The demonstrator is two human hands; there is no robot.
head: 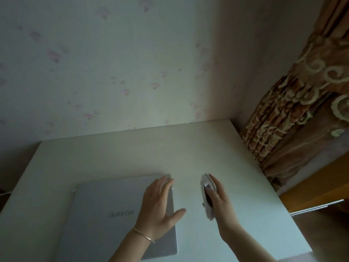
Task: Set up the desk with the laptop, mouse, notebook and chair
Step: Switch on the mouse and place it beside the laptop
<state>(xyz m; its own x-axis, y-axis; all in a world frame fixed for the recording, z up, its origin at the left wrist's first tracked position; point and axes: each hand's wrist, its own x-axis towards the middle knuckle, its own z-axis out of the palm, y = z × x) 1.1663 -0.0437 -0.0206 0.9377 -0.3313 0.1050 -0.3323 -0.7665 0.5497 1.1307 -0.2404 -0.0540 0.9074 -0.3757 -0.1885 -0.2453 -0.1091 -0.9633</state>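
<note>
A closed silver laptop (113, 214) lies flat on the white desk (132, 154), left of centre near the front edge. My left hand (160, 207) rests flat on the laptop's right edge, fingers spread, thumb out over the desk. My right hand (221, 205) holds a white mouse (206, 197) tipped on its side, with its underside facing left, just above or on the desk to the right of the laptop. No notebook or chair shows in this view.
The desk stands against a pale flowered wall (113, 72). A brown patterned curtain (294, 114) hangs past the desk's right edge, with an orange wooden surface (321, 193) below it. A white cable (4, 193) shows at the far left.
</note>
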